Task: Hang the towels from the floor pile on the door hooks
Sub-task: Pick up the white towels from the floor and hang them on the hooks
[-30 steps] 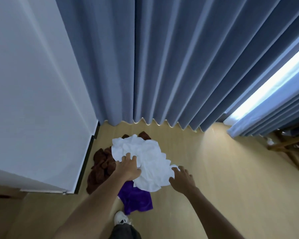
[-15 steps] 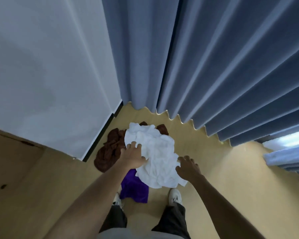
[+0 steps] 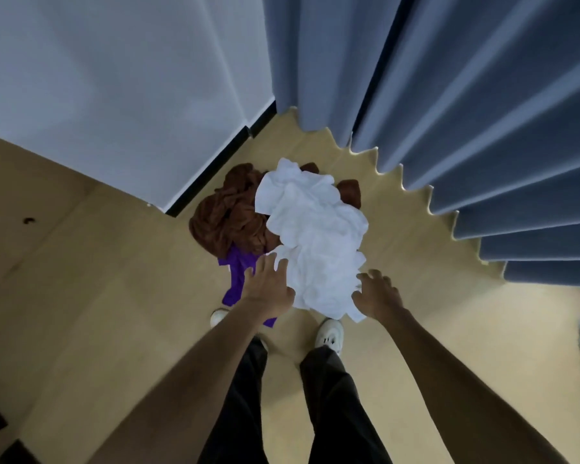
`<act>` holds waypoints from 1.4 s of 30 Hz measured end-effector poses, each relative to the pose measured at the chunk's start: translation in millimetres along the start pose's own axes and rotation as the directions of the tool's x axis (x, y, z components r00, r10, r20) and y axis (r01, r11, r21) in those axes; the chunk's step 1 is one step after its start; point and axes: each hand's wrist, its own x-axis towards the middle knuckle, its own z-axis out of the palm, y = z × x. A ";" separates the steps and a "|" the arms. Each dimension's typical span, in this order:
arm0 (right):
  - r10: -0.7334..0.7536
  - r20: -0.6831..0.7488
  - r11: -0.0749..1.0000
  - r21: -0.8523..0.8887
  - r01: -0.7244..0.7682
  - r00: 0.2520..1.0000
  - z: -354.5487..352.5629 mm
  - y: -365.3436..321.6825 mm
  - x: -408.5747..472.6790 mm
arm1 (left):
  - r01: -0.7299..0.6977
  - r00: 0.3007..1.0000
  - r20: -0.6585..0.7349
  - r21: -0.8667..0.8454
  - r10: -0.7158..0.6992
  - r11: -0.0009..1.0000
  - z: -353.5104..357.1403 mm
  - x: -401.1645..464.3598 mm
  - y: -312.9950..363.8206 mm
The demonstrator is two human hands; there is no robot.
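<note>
Pale wooden floor, crumpled white towel heaped near pleated blue curtain; left hand and right hand spread-fingered at towel's edge, gripping nothing.

Bare forearms, black trousers, 2 white sneakers

The left hand, which pressed on the white towel a second ago, now sits at its near edge over the purple towel; the right hand stays beside the white towel's near corner, fingers spread
</note>
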 end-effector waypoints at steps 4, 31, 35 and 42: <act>-0.015 0.012 1.000 -0.002 0.015 1.000 35.7 4.5 65.6 | -0.001 1.000 0.021 0.007 0.001 1.000 46.8 50.8 -2.5; -0.297 -0.165 0.904 -0.367 0.221 0.940 121.1 -24.3 277.0 | -0.043 0.999 0.014 -0.115 0.045 0.992 192.7 169.3 -66.9; -0.397 -0.255 0.916 -0.041 0.400 0.882 65.0 -44.3 171.6 | -0.061 0.997 -0.055 -0.173 0.052 0.983 117.9 121.1 -43.7; -0.521 -0.469 0.772 0.098 0.628 0.713 -56.9 -90.9 -5.1 | -0.205 0.979 -0.049 -0.305 0.199 0.930 -41.3 31.1 -7.8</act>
